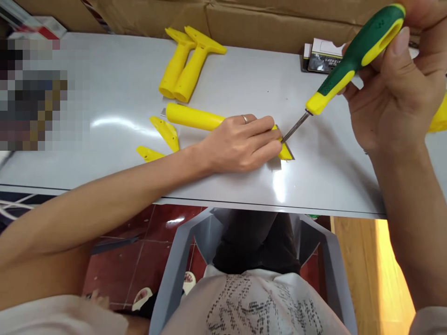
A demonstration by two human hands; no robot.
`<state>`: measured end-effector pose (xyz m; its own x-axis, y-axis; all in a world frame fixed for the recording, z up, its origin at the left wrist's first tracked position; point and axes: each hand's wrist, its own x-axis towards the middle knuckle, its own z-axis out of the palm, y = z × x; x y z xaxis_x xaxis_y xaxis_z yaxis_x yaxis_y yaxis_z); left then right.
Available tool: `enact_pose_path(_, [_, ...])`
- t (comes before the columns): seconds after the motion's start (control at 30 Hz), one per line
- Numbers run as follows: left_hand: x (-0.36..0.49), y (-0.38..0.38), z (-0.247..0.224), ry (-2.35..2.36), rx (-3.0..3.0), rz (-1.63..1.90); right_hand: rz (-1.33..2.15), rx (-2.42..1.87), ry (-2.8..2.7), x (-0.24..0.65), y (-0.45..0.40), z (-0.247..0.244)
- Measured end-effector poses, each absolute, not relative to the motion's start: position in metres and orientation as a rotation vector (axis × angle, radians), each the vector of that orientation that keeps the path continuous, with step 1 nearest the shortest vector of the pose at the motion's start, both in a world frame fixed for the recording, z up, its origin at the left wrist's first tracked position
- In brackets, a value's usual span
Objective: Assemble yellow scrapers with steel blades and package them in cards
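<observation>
My right hand grips a green-and-yellow screwdriver at the upper right of the frame, the fingers curled around the end of its handle. The metal shaft slants down and left to the head of a yellow tool lying at the center of the frame, right beside my left fingertips. My left hand, a ring on one finger, is closed over that head, pressing it near the tabletop. The tool is smooth, bright yellow and T-shaped, with a round handle pointing left, a bit of metal jutting from the handle's end and a dark, thin edge along the head.

Two loose yellow pieces, pointed and dotted with small holes, lie left of center, below the handle. Above them, two matching yellow handles rest side by side, heads up. Part of another yellow item shows at the right edge.

A "W"-like mark stands on the screwdriver's green grip. Small cards at the upper right, against the cardboard, carry print too small for me to read, as does the pale shirt at the bottom.
</observation>
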<state>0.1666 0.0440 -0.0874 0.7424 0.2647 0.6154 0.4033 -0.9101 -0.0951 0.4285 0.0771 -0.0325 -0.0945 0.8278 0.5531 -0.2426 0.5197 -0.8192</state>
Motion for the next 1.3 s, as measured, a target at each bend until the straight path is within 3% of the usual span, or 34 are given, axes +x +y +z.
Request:
enact_pose_path(0.27, [0.165,0.040,-0.081,-0.350,-2.539,-0.937,1.095,-0.543,-1.439,0.427,0.071,-0.034])
enact_pose_path(0.5, [0.164,0.040,-0.071,-0.211,-2.352,-0.831,0.892,-0.696,-1.420,0.425,0.060,-0.028])
enact_pose_path(0.7, [0.169,0.036,-0.071,-0.267,-2.336,-0.856,1.048,-0.585,-1.393,0.428,0.078,-0.044])
enact_pose_path(0.9, [0.172,0.037,-0.074,-0.271,-2.315,-0.881,0.839,-0.532,-1.337,0.435,0.090,-0.044])
enact_pose_path(1.13, [0.170,0.037,-0.076,-0.267,-2.334,-0.833,0.973,-0.555,-1.412,0.438,0.087,-0.044])
enact_pose_path(1.3, [0.171,0.037,-0.078,-0.269,-2.335,-0.846,0.769,-0.480,-1.397,0.442,0.094,-0.043])
